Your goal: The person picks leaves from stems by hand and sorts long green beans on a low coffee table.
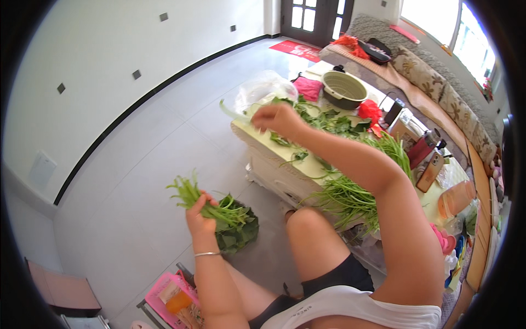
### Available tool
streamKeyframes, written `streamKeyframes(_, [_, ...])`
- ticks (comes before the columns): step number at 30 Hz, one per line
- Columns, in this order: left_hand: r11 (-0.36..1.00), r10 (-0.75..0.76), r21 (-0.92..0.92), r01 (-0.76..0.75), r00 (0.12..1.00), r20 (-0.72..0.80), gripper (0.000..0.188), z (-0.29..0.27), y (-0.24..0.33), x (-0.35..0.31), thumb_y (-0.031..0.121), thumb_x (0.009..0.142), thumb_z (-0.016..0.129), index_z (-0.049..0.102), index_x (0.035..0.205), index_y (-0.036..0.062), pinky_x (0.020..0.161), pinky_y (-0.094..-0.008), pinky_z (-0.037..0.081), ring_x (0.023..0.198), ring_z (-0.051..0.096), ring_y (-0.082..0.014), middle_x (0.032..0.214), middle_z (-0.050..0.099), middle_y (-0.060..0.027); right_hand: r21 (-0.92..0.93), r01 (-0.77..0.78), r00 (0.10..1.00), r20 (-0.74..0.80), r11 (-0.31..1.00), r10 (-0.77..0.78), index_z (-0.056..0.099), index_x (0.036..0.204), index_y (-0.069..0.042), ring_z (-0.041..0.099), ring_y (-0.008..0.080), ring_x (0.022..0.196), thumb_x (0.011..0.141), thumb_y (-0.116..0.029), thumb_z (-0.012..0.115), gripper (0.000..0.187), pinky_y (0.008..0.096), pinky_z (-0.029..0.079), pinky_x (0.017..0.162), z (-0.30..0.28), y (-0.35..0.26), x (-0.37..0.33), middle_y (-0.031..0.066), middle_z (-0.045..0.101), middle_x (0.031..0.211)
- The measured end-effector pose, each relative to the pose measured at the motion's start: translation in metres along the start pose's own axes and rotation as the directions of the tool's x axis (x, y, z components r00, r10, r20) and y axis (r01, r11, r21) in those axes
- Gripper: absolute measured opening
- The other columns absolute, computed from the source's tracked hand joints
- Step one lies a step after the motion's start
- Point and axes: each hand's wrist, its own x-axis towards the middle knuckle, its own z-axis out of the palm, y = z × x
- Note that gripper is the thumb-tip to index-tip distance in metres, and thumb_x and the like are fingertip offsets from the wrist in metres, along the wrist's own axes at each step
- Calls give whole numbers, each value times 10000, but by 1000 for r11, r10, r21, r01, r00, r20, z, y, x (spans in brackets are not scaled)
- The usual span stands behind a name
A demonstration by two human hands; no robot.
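Note:
My left hand (201,213), out over the floor left of my knees, is wrapped round a bunch of leafy greens (233,213). Its cut stem ends point away to the upper left, and dark broad leaves hang down on the near right side. Over the far left corner of the table (253,134), my right hand (275,118) is raised with its fingers pinched together. A pale green stem (233,113), blurred, sticks out to the left from those fingers. Loose green leaves (331,123) lie on the tabletop beyond that hand. A large heap of long green stems (350,200) partly hangs over the table's near edge, under my right forearm.
On the table stand a green colander (344,89), a clear plastic bag (266,90), a pink cloth (308,88), a red bag (371,114), a phone (430,171) and an orange-pink jar (456,198). A pink basket (164,293) sits low at my left. A sofa (422,77) runs behind the table.

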Motion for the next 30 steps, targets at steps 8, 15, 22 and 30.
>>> streamKeyframes(8, [994, 67, 75, -80, 985, 160, 212, 25, -8, -6, 30, 802, 652, 591, 1006, 21, 756, -358, 492, 875, 598, -242, 1020, 628, -144, 176, -158, 969, 214, 972, 119, 677, 899, 9, 632, 143, 724, 791, -88, 666, 146, 281, 508, 668, 137, -7, -68, 114, 682, 800])
streamKeyframes(15, [977, 129, 151, -151, 980, 149, 198, 27, -8, -5, 28, 805, 644, 593, 994, 2, 799, -352, 479, 920, 595, -240, 1006, 634, -148, 245, -73, 980, 198, 967, 24, 676, 956, -13, 652, 182, 749, 775, -79, 682, 193, 295, 513, 700, 151, 30, -66, 131, 686, 837])
streamKeyframes(22, [974, 226, 16, -226, 974, 2, 145, 1, -3, 5, 67, 837, 626, 555, 957, 26, 740, -349, 456, 799, 565, -221, 864, 597, -101, -169, 45, 891, 452, 985, 37, 681, 935, -77, 628, 274, 743, 831, -267, 625, 224, 366, 498, 690, 124, 25, -70, 131, 666, 841])
streamKeyframes(30, [994, 102, -31, -101, 994, 47, 104, -1, 3, 5, 77, 854, 606, 558, 946, 69, 735, -341, 432, 752, 517, -178, 836, 556, -45, -888, 32, 977, 125, 459, 173, 676, 809, -54, 645, 317, 797, 807, -187, 483, 234, 427, 518, 692, -40, 85, -24, 142, 667, 853])
